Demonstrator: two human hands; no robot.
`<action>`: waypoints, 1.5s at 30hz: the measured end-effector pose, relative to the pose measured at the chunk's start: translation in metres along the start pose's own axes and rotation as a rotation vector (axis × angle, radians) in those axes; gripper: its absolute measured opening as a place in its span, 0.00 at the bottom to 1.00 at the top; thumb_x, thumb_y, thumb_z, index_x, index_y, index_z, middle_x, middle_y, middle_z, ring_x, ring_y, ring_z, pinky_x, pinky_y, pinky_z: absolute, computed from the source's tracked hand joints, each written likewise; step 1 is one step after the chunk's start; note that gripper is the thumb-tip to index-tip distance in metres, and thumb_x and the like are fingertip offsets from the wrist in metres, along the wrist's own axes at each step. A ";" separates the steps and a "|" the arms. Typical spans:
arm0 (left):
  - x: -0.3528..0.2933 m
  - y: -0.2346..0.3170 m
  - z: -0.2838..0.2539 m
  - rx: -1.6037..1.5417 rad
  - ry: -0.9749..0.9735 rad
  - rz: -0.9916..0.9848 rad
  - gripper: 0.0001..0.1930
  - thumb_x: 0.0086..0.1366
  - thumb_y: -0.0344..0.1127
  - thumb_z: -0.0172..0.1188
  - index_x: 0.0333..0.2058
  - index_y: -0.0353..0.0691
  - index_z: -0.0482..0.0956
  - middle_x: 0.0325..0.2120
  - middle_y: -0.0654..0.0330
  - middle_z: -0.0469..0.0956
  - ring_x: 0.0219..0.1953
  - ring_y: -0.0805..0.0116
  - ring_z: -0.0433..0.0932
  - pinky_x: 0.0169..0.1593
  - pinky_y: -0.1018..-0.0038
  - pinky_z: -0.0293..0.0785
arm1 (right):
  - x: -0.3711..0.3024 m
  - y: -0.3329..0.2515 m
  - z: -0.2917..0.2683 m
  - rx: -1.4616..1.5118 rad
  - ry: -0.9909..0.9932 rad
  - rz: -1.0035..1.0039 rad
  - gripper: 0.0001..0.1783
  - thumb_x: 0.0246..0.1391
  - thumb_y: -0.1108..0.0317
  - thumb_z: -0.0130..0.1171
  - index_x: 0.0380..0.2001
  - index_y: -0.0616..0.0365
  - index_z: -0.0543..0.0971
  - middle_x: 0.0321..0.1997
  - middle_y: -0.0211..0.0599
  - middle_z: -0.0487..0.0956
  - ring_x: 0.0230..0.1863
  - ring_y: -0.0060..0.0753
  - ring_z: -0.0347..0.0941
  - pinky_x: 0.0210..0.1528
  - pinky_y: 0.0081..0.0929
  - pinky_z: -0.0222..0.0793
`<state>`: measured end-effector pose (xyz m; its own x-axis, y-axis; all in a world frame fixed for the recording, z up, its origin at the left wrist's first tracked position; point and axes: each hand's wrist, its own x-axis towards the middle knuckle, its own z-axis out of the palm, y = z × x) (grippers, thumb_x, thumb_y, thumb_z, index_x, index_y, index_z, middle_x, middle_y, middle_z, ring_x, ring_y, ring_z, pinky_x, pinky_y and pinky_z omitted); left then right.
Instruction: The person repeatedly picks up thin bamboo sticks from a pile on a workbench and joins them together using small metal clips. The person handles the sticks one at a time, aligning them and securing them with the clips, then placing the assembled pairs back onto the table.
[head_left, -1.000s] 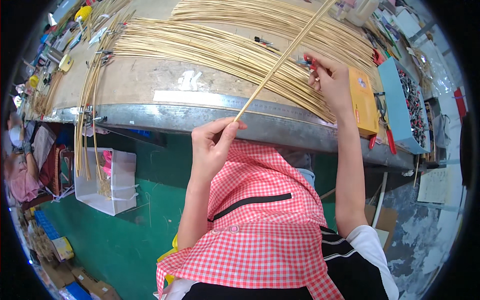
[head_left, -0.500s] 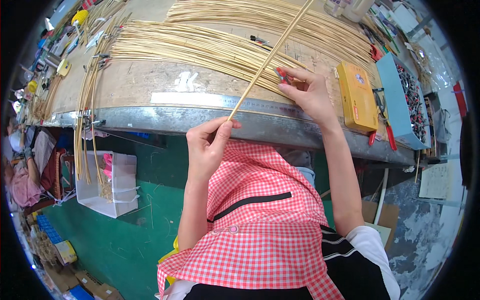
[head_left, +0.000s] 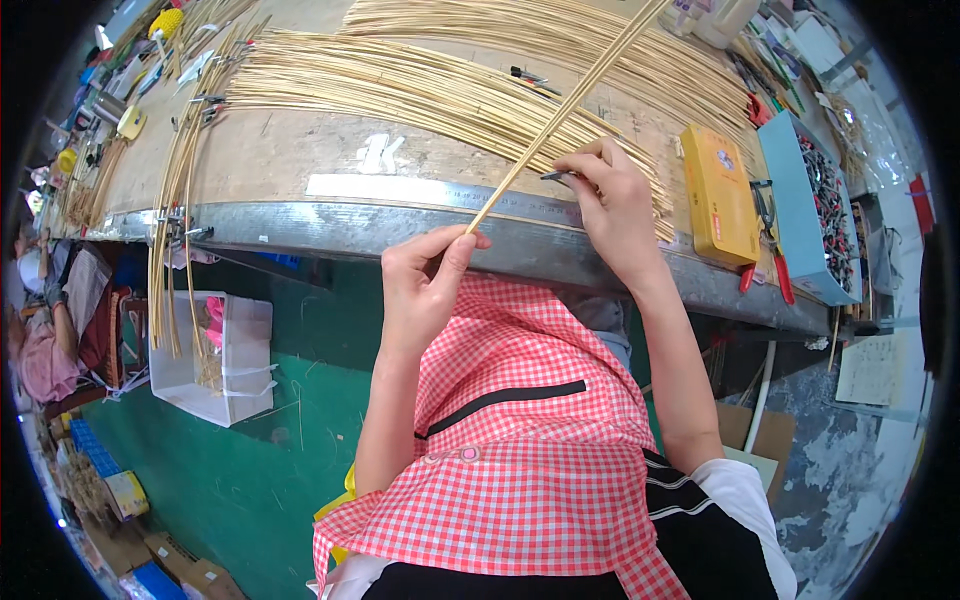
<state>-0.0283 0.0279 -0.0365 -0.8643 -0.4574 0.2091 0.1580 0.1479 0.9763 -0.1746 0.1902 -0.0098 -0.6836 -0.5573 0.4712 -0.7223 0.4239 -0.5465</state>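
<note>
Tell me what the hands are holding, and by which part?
The left hand pinches long tan sticks by their lower end. The right hand pinches a small dark thing; which part, I can't tell.

held strips (head_left: pixel 575 100) run past the upper edge, far ends hidden

1. left hand (head_left: pixel 425 285), below the ruler (head_left: pixel 430 194), pinches thin canes (head_left: pixel 560 122).
2. right hand (head_left: pixel 608 200), over the ruler's right part, holds a small dark piece (head_left: pixel 553 176).
3. yellow box (head_left: pixel 721 195) lies right of the ruler.
</note>
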 end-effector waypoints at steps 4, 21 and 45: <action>0.000 -0.003 0.001 0.015 0.000 0.016 0.08 0.63 0.29 0.56 0.32 0.29 0.81 0.17 0.72 0.68 0.19 0.86 0.57 0.21 0.84 0.48 | -0.002 0.011 0.008 0.140 -0.063 0.077 0.11 0.47 0.75 0.59 0.37 0.58 0.80 0.32 0.42 0.76 0.35 0.45 0.74 0.38 0.36 0.69; 0.000 -0.006 0.000 0.042 -0.012 0.029 0.09 0.64 0.30 0.57 0.32 0.29 0.81 0.18 0.72 0.69 0.19 0.86 0.58 0.22 0.84 0.50 | -0.004 0.002 -0.003 -0.031 -0.131 0.090 0.09 0.47 0.72 0.59 0.35 0.59 0.78 0.29 0.38 0.75 0.33 0.38 0.74 0.36 0.33 0.70; -0.002 -0.005 0.000 0.126 -0.031 0.072 0.08 0.63 0.29 0.57 0.33 0.29 0.81 0.27 0.58 0.81 0.29 0.78 0.73 0.30 0.82 0.66 | -0.037 -0.051 0.007 0.865 -0.345 0.333 0.15 0.49 0.80 0.58 0.43 0.67 0.78 0.34 0.34 0.78 0.29 0.17 0.73 0.30 0.16 0.73</action>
<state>-0.0277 0.0283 -0.0422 -0.8673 -0.4150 0.2749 0.1606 0.2894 0.9436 -0.1116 0.1839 -0.0040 -0.6709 -0.7399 0.0492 -0.0794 0.0057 -0.9968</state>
